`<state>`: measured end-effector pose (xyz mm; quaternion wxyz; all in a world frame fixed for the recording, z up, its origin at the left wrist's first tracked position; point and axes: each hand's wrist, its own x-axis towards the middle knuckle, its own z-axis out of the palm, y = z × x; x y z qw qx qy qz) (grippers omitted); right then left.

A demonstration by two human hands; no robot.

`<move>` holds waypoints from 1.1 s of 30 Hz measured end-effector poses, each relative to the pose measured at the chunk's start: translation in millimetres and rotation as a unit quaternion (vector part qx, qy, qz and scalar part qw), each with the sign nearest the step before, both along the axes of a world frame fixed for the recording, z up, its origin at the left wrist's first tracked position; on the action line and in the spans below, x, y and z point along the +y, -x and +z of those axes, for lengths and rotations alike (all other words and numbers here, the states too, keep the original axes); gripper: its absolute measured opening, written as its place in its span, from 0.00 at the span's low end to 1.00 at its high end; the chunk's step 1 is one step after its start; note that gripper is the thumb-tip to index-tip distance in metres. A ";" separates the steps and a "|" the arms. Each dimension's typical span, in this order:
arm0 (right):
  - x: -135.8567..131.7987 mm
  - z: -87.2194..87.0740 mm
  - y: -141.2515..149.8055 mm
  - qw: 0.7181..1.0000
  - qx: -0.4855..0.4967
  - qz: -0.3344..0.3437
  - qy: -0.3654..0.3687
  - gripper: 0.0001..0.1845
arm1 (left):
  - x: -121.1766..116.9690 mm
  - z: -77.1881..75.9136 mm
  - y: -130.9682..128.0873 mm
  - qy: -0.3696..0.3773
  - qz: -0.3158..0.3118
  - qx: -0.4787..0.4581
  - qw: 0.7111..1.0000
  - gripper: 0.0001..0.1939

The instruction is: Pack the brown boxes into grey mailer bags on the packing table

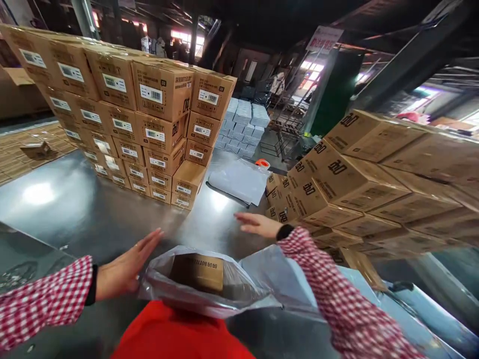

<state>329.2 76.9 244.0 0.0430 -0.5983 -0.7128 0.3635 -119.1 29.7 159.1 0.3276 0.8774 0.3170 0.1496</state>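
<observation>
Because both the left hand [125, 267] and right hand [258, 224] hover open beside the grey plastic mailer bag [209, 286], gripping nothing, its small brown cardboard box [198, 271] could slide out onto the steel counter [93, 214].

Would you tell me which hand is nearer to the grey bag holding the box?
Left. The left hand touches the grey bag at its left edge; the right hand hovers beyond it, apart.

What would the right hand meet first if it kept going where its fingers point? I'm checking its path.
The right hand points left over the bare table; the way looks free, though depth is unclear.
</observation>
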 end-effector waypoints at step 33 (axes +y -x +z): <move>-83.1 -159.2 86.5 0.741 0.485 -0.460 0.072 0.28 | 8.8 -40.2 -86.9 0.410 0.264 -0.274 0.829 0.34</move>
